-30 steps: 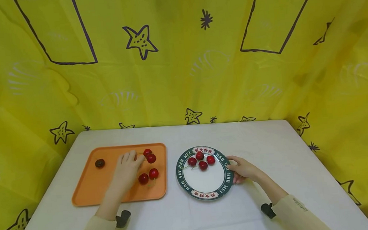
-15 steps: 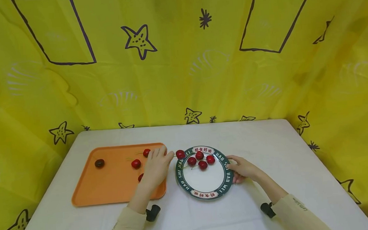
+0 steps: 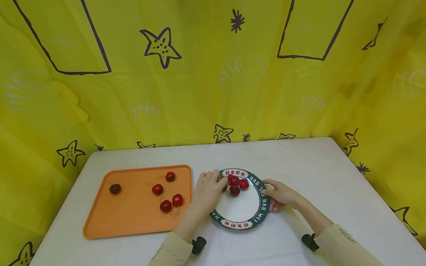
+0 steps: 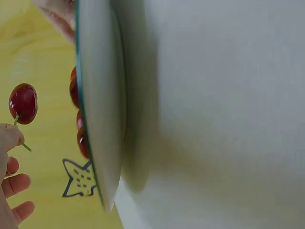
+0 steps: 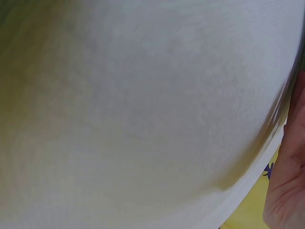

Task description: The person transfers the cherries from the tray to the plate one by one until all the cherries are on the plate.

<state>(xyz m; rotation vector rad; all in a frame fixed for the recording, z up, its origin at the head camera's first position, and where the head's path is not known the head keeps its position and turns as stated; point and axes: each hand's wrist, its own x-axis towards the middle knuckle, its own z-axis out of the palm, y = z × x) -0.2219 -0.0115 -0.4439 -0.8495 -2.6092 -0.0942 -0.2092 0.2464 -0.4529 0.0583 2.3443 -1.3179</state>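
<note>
My left hand reaches over the left side of a green-rimmed white plate. Between thumb and finger it pinches the green stem of a red cherry, which hangs above the plate in the left wrist view. Several other cherries sit together toward the back of the plate, among them a dark red cherry and a brighter cherry; the left fingers partly cover this group. At the plate's right edge, my right hand grips the rim, thumb on top and fingers below.
An orange tray lies to the left on the white table. On it are a dark brownish fruit and several red cherries, such as one cherry near its middle. A yellow patterned curtain stands behind the table.
The left hand has moved right, from the tray to over the plate, carrying a cherry by its stem. The right hand has stayed on the rim.
</note>
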